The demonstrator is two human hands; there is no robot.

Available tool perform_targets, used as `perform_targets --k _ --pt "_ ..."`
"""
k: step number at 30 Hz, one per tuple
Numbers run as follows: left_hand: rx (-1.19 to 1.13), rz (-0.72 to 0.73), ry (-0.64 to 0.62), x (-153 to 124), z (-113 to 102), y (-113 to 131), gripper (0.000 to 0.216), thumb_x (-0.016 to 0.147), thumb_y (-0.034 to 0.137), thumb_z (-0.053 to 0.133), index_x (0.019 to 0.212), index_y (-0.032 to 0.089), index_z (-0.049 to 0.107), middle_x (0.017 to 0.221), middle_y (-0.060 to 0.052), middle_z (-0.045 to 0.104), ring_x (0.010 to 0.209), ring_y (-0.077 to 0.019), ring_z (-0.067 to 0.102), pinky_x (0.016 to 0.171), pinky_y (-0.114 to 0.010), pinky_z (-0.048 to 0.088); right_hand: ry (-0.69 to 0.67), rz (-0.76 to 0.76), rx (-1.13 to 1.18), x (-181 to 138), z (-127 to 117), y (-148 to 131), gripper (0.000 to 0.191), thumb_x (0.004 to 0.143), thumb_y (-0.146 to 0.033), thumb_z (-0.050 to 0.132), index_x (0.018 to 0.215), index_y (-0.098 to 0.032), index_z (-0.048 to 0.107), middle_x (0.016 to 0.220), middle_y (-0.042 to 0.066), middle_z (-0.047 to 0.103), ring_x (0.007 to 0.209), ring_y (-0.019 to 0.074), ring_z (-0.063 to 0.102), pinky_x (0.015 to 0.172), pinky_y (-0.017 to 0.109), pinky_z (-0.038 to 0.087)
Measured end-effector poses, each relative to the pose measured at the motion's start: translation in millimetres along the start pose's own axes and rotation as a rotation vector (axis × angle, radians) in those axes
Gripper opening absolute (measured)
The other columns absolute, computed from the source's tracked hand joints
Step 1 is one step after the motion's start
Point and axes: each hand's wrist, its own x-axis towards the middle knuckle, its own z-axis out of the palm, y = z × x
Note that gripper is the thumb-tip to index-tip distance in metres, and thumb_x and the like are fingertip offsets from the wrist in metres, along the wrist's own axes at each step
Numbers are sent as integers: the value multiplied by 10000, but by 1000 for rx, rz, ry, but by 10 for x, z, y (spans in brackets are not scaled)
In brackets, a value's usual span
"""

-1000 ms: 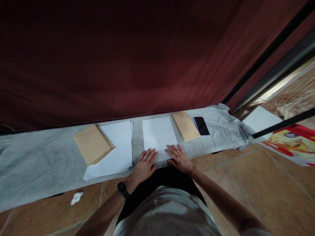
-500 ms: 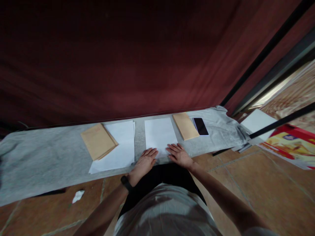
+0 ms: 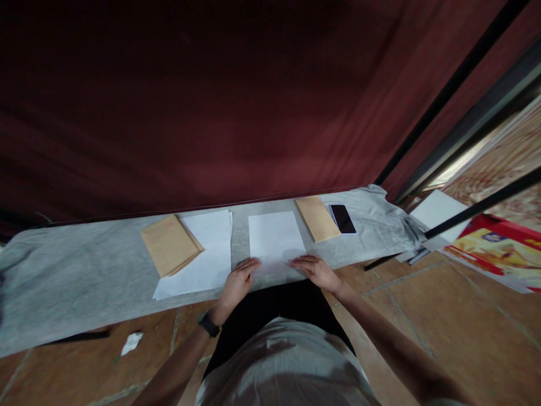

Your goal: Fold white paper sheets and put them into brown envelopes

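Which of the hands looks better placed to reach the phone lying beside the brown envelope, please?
Probably the right hand: it rests on the white sheet's near right corner, on the phone's side; the left hand sits farther away.

- The grey-covered bench [image 3: 76, 282] lies bare along its whole left stretch, open to a hand.
- Left of centre, brown envelopes [image 3: 170, 245] rest on a stack of white sheets [image 3: 209, 248], filling that part from near edge to far.
- A narrow grey strip runs between that stack and the single white sheet [image 3: 274, 239].
- Right of the sheet, a brown envelope [image 3: 316, 218] and a phone [image 3: 342, 219] lie just beside each other.
- The red curtain [image 3: 211, 113] closes off the far side.
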Motion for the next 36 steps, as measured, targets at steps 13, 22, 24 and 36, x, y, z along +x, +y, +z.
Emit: perform_targets --k 13,22,24,36 --pt "-218 -134 118 -184 38 -84 339 993 309 424 1147 209 709 1308 -72 695 1234 -219 642 1103 -462 498 122 106 95 -222 127 160 607 787 -17 549 1313 -297 664 1378 25 649 1342 225 546 1156 497 434" --pt "-237 -104 103 -60 99 -142 341 945 160 411 1105 223 705 1304 -52 697 1225 -197 648 1087 -460 519 111 10 41 -190 164 188 588 809 6 537 1295 -294 675 1343 33 674 1296 223 591 1149 502 446" --pt "-168 -56 82 -107 83 -125 389 915 94 408 1122 233 706 1326 -42 683 1259 -189 623 1102 -455 511 75 -20 37 -221 131 169 673 775 33 517 1347 -300 637 1372 29 655 1311 222 578 1150 498 447" --pt "-38 -4 -24 -121 -26 -78 506 816 7 442 1174 247 707 1342 -31 671 1278 -191 600 1112 -449 506 64 11 69 -208 80 266 686 729 50 489 1306 -275 668 1359 57 659 1301 241 574 1117 505 467"
